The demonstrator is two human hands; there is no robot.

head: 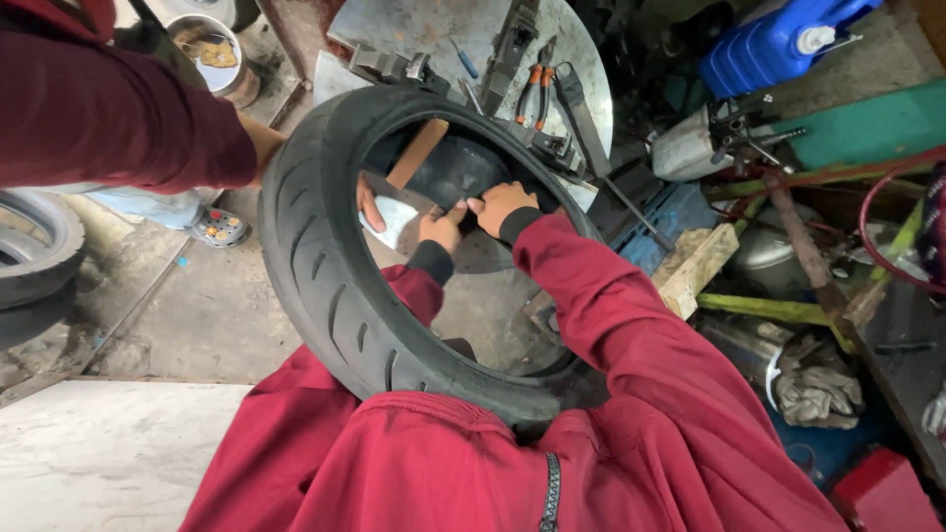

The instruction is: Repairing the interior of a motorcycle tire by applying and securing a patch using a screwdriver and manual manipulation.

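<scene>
I see the tyre [325, 286] standing upright, its opening facing me; my left hand [443, 229] and right hand [501, 204] reach inside, fingertips pinched against its inner wall.

Tire [325, 286] upright before torso; hands [473, 217] inside its opening; pliers [537, 89] on round plate [434, 30] behind.

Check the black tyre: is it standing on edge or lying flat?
Standing on edge, tilted. The tyre rises from the person's lap, its opening facing the camera, while the left hand and right hand work inside it.
</scene>
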